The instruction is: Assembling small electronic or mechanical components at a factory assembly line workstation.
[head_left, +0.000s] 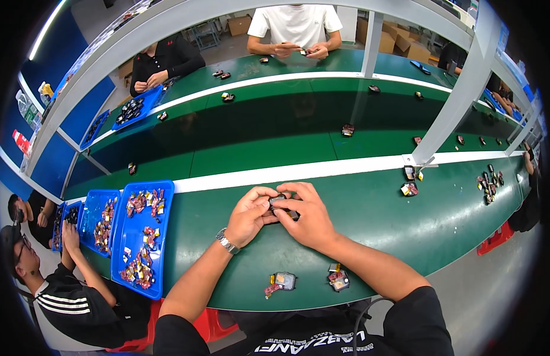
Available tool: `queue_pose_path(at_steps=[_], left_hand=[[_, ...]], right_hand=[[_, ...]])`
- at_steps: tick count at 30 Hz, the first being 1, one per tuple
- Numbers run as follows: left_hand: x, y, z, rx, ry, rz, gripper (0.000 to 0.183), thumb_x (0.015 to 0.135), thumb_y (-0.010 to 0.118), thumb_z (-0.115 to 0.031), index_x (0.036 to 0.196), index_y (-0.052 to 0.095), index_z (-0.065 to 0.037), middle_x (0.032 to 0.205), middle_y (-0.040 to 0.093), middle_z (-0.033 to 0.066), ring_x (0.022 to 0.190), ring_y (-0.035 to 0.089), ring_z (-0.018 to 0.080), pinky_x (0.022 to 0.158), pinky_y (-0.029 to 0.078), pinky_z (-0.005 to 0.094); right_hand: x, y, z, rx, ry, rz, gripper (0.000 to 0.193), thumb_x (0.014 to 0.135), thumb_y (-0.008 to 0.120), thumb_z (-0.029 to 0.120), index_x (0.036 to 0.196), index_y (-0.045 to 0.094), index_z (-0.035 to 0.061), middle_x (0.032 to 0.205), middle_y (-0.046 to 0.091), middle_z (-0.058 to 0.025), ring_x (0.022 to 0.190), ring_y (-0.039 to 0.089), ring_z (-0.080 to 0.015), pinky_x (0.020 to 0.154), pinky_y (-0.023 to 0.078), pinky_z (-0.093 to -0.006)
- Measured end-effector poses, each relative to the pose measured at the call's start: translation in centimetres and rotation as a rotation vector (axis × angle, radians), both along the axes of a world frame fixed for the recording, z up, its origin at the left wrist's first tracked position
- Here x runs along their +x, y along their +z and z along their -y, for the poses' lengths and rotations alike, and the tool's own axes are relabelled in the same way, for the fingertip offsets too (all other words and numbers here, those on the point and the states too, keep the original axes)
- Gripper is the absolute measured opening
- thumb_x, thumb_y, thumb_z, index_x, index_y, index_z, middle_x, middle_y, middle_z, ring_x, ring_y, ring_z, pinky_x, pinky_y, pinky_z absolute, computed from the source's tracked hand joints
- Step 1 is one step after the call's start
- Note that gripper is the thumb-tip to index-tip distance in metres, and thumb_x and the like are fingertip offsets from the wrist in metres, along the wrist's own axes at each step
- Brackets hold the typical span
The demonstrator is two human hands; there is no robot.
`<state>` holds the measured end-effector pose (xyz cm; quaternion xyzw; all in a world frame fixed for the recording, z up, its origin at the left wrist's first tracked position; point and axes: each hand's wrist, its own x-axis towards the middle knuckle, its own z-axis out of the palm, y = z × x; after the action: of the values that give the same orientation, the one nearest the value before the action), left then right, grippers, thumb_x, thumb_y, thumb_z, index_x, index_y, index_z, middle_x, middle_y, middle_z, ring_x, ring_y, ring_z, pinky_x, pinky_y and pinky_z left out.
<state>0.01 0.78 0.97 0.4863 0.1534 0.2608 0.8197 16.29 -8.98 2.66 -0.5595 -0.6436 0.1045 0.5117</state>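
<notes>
Both my hands meet over the green bench top, around a small black electronic casing [278, 202]. My left hand [249, 215], with a metal watch at the wrist, grips the casing from the left with fingers and thumb closed. From the right, my right hand [307, 215] has its fingers closed on the same piece; the fingers partly hide it. Nearer to me lie two opened casings: one with a grey face [284, 280] and a reddish circuit board beside it, the other [339, 279] with a yellow part and a board attached.
Left of my arms, a blue tray [163, 237] holds many reddish circuit boards; another blue tray [90, 213] stands beyond it. A grey metal post [444, 113] rises at right, near a pile of parts [490, 184]. Beyond the white rail [257, 180] runs a green conveyor. Other people sit around.
</notes>
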Motion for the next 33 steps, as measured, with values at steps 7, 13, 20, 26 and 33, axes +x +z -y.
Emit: queue_pose_path(at_steps=[7,13,20,26,33], left_hand=[[0.0,-0.3,0.0,0.001,-0.004,-0.011,0.023,0.102,0.048,-0.013,0.122,0.049,-0.003,0.132,0.057,0.0182,0.114,0.062,0.0225,0.096,0.054,0.0422],[0.1,-0.2,0.1,-0.019,-0.008,0.028,0.022,0.101,0.05,-0.012,0.121,0.05,-0.004,0.134,0.055,0.0195,0.115,0.061,0.0234,0.098,0.053,0.0437],[-0.1,-0.4,-0.1,0.003,-0.023,0.019,0.02,0.101,0.049,-0.009,0.121,0.05,-0.004,0.135,0.055,0.0186,0.117,0.06,0.0224,0.098,0.052,0.0407],[0.0,-0.4,0.0,-0.005,-0.019,0.03,0.019,0.101,0.052,-0.013,0.119,0.052,-0.005,0.131,0.058,0.0141,0.114,0.06,0.0197,0.097,0.052,0.0389],[-0.3,-1.3,-0.3,0.012,-0.014,0.033,0.019,0.101,0.053,-0.012,0.119,0.052,-0.006,0.131,0.058,0.013,0.115,0.06,0.0187,0.097,0.051,0.0388]], right_hand=[[-0.6,-0.8,0.1,-0.124,-0.046,-0.216,0.014,0.084,0.071,0.012,0.096,0.076,0.0069,0.125,0.062,-0.0074,0.113,0.055,-0.0266,0.09,0.05,-0.0362],[-0.6,-1.1,0.2,-0.166,-0.029,-0.271,0.016,0.084,0.071,0.012,0.098,0.077,0.0102,0.129,0.061,-0.0066,0.116,0.055,-0.0256,0.098,0.046,-0.0379],[-0.4,-1.4,0.2,-0.174,-0.033,-0.186,0.018,0.082,0.073,0.012,0.099,0.077,0.0131,0.129,0.061,-0.006,0.119,0.054,-0.0257,0.1,0.046,-0.0389],[-0.6,-1.6,0.2,-0.138,-0.029,-0.289,0.019,0.082,0.074,0.01,0.1,0.077,0.0137,0.128,0.061,-0.0064,0.119,0.054,-0.0268,0.1,0.046,-0.0397],[-0.6,-1.6,0.3,-0.072,-0.019,-0.145,0.018,0.083,0.073,0.01,0.101,0.075,0.0084,0.127,0.059,-0.0089,0.119,0.052,-0.029,0.096,0.048,-0.0386]])
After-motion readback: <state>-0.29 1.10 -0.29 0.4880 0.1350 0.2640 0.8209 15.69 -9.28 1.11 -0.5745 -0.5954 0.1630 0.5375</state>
